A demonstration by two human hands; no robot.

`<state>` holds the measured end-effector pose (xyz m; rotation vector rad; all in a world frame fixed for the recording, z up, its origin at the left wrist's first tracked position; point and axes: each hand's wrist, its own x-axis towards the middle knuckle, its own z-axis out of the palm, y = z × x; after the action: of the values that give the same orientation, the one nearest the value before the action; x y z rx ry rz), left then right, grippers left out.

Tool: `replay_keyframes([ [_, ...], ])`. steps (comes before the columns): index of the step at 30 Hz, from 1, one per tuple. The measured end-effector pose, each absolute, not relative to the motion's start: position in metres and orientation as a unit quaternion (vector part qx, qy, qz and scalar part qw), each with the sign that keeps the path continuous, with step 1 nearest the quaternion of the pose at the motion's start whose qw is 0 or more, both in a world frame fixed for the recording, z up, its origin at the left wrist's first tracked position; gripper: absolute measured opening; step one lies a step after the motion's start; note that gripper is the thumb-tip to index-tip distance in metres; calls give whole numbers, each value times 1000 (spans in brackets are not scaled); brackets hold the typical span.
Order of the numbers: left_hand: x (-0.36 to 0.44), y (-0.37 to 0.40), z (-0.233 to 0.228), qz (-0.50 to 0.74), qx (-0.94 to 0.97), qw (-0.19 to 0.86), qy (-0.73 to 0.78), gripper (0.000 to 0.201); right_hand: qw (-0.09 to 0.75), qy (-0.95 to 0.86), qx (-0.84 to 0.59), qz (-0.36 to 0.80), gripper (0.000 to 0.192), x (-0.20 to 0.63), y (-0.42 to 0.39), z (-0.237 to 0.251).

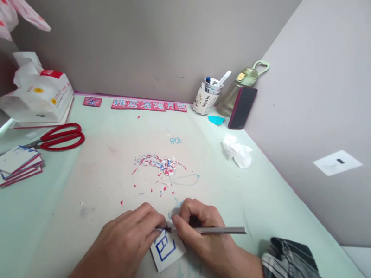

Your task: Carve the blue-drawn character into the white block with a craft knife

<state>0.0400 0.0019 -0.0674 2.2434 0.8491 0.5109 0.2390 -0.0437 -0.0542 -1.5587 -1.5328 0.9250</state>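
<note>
A small white card (169,256) with a character in thick blue lines lies on the table near its front. My left hand (131,241) presses on the card's upper left with bent, closed fingers, and its fingertips hide that part. In a pencil-like grip my right hand (205,232) is closed on a silver craft knife (224,230). The knife's tip meets the card's upper edge beside my left fingertips; the fingers partly hide the blade. Beyond the hands lies a heap of red, white and blue paper scraps (166,165).
At left are red-handled scissors (62,137), a stack of cards (17,168) and a tissue pack (45,95). Red cut-out character strips (148,103) line the back wall. A pen cup (205,98), bottle (236,91), phone (243,107) and crumpled tissue (238,151) stand or lie at right.
</note>
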Motion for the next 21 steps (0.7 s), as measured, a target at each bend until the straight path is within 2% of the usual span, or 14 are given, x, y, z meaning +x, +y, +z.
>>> replay_keyframes([
  [6,43,11,-61,81,856,365,355,26,379,-614,-592,359,28,240,-44,-57],
  [12,45,17,-60,43,852,370,367,25,386,-622,-584,352,27,240,-43,-57],
  [17,42,21,-71,66,866,350,350,25,359,-621,-591,369,27,240,-41,-52],
  [21,34,26,-91,136,891,310,304,22,369,-629,-571,378,32,242,-37,-54],
])
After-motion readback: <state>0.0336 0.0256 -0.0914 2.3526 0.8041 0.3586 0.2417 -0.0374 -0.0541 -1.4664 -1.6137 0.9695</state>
